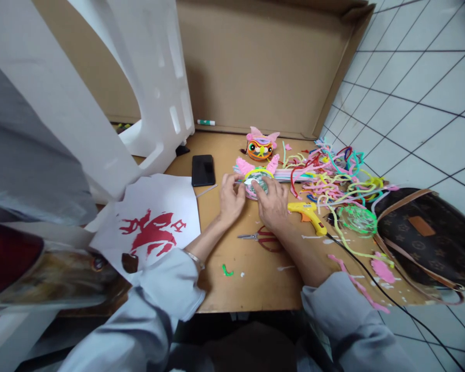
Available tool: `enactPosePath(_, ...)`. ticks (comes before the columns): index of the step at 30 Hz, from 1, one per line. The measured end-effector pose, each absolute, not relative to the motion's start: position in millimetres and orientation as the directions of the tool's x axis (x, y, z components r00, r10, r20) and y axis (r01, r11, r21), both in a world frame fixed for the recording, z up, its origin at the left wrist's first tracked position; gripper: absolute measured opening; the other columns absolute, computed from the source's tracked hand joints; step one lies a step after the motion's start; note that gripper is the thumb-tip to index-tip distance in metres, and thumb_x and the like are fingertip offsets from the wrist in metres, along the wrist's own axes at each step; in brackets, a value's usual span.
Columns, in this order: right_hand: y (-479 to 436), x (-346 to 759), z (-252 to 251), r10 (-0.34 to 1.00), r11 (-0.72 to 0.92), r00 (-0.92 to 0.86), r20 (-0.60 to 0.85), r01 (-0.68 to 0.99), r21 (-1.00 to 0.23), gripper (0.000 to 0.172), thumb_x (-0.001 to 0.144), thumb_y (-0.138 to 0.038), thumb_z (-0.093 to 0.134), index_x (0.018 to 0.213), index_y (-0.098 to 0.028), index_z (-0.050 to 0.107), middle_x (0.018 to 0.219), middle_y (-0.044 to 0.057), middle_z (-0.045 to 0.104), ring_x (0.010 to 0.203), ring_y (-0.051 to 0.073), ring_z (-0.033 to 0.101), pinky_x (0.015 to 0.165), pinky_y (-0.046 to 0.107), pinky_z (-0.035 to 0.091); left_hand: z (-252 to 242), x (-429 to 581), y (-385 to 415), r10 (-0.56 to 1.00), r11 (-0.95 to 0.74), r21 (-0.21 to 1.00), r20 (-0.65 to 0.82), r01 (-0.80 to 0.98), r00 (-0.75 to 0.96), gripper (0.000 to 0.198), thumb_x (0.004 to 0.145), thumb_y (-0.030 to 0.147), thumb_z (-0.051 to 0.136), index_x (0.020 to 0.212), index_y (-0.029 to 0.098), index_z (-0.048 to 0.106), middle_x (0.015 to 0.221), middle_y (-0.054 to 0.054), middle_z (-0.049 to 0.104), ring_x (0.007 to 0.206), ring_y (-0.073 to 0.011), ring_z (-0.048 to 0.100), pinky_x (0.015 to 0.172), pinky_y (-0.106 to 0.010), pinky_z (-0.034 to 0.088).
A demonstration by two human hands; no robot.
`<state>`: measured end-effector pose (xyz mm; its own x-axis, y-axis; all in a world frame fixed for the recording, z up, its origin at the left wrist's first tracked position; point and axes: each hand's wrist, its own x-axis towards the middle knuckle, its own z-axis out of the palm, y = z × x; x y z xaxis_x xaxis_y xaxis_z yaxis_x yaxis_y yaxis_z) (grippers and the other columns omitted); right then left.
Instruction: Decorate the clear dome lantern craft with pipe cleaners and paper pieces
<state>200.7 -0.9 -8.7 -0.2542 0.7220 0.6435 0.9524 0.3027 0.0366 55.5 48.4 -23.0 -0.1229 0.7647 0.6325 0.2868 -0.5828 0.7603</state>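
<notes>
Between my hands sits a small round craft piece (258, 178) with two pink fuzzy ears and a yellow curve on top. My left hand (232, 197) has its fingers curled against the piece's left side. The fingers of my right hand (272, 201) press on its front and right side, near a small white shape. Just behind it stands a lion-like head (260, 148) with pink ears, round eyes and an orange mouth. Red-handled scissors (262, 237) lie below my hands, and a yellow glue gun (309, 214) rests to the right.
Tangled coloured pipe cleaners (333, 175) spread at the right, beside a green wire bundle (357, 219) and a brown bag (426, 232). At left are a black phone (203, 170) and white paper (189, 206) with red figures. A black cable crosses the right side.
</notes>
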Motion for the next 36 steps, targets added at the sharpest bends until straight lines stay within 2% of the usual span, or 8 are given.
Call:
enactPosePath(2, -1, 201, -9, 0.735, 0.305, -0.252, 0.630, 0.952, 0.024, 0.043, 0.097, -0.015, 0.043, 0.135, -0.021, 0.062, 0.139, 0.018, 0.059, 0.130, 0.030, 0.047, 0.099, 0.045, 0.036, -22, 56, 42, 0.675, -0.688, 0.636, 0.738, 0.350, -0.013, 0.021, 0.090, 0.016, 0.051, 0.104, 0.019, 0.067, 0.110, -0.009, 0.070, 0.106, -0.0203, 0.065, 0.097, -0.038, 0.053)
enactPosePath(4, -1, 200, -9, 0.742, 0.310, -0.244, 0.624, 0.951, 0.004, 0.043, 0.096, -0.014, 0.043, 0.135, -0.021, 0.062, 0.140, 0.017, 0.059, 0.131, 0.030, 0.047, 0.101, 0.046, 0.036, -23, 58, 38, 0.633, -0.739, 0.569, 0.770, 0.362, 0.082, 0.025, 0.093, 0.017, 0.047, 0.111, 0.019, 0.066, 0.114, -0.010, 0.071, 0.110, -0.0208, 0.065, 0.102, -0.041, 0.051)
enactPosePath(8, -2, 199, -10, 0.727, 0.354, -0.209, 0.653, 0.930, -0.096, 0.045, 0.096, -0.014, 0.040, 0.136, -0.018, 0.059, 0.140, 0.018, 0.059, 0.133, 0.029, 0.049, 0.105, 0.046, 0.036, -29, 60, 39, 0.633, -0.743, 0.566, 0.767, 0.356, 0.102, 0.028, 0.095, 0.019, 0.046, 0.116, 0.018, 0.065, 0.117, -0.012, 0.072, 0.110, -0.0213, 0.067, 0.101, -0.040, 0.053)
enactPosePath(13, 3, 210, -8, 0.646, 0.454, -0.077, 0.759, 0.839, -0.301, 0.047, 0.096, -0.018, 0.034, 0.141, -0.016, 0.051, 0.141, 0.017, 0.058, 0.136, 0.027, 0.050, 0.110, 0.046, 0.039, -31, 58, 43, 0.623, -0.749, 0.566, 0.779, 0.345, 0.074, 0.024, 0.095, 0.021, 0.050, 0.114, 0.017, 0.066, 0.113, -0.012, 0.072, 0.107, -0.0214, 0.067, 0.097, -0.038, 0.054)
enactPosePath(17, 11, 226, -9, 0.590, 0.459, 0.058, 0.805, 0.796, -0.394, 0.040, 0.097, -0.024, 0.041, 0.132, -0.018, 0.059, 0.135, 0.016, 0.060, 0.131, 0.027, 0.053, 0.110, 0.046, 0.044, -29, 55, 44, 0.639, -0.735, 0.578, 0.765, 0.355, 0.076, 0.022, 0.096, 0.022, 0.051, 0.111, 0.018, 0.067, 0.113, -0.011, 0.072, 0.107, -0.0218, 0.067, 0.098, -0.039, 0.053)
enactPosePath(21, 16, 232, -18, 0.630, 0.451, 0.019, 0.777, 0.805, -0.385, 0.036, 0.096, -0.018, 0.042, 0.118, -0.019, 0.070, 0.127, 0.014, 0.065, 0.121, 0.024, 0.061, 0.104, 0.041, 0.050, -29, 54, 45, 0.624, -0.751, 0.559, 0.775, 0.353, 0.099, 0.023, 0.095, 0.022, 0.052, 0.112, 0.019, 0.068, 0.111, -0.011, 0.072, 0.108, -0.0224, 0.066, 0.099, -0.041, 0.053)
enactPosePath(26, 15, 228, -24, 0.660, 0.386, -0.009, 0.752, 0.862, -0.328, 0.037, 0.099, -0.017, 0.043, 0.120, -0.020, 0.073, 0.122, 0.013, 0.070, 0.110, 0.022, 0.067, 0.097, 0.038, 0.055, -32, 52, 46, 0.583, -0.780, 0.508, 0.802, 0.365, 0.129, 0.029, 0.095, 0.016, 0.051, 0.115, 0.019, 0.070, 0.112, -0.011, 0.070, 0.108, -0.0208, 0.067, 0.101, -0.039, 0.054)
enactPosePath(36, 11, 228, -24, 0.714, 0.433, -0.046, 0.698, 0.813, -0.389, 0.044, 0.101, -0.017, 0.037, 0.134, -0.018, 0.066, 0.129, 0.014, 0.070, 0.120, 0.022, 0.066, 0.106, 0.038, 0.055, -33, 48, 49, 0.594, -0.769, 0.483, 0.782, 0.417, 0.188, 0.032, 0.095, 0.016, 0.049, 0.115, 0.019, 0.073, 0.116, -0.012, 0.071, 0.111, -0.0224, 0.067, 0.104, -0.044, 0.053)
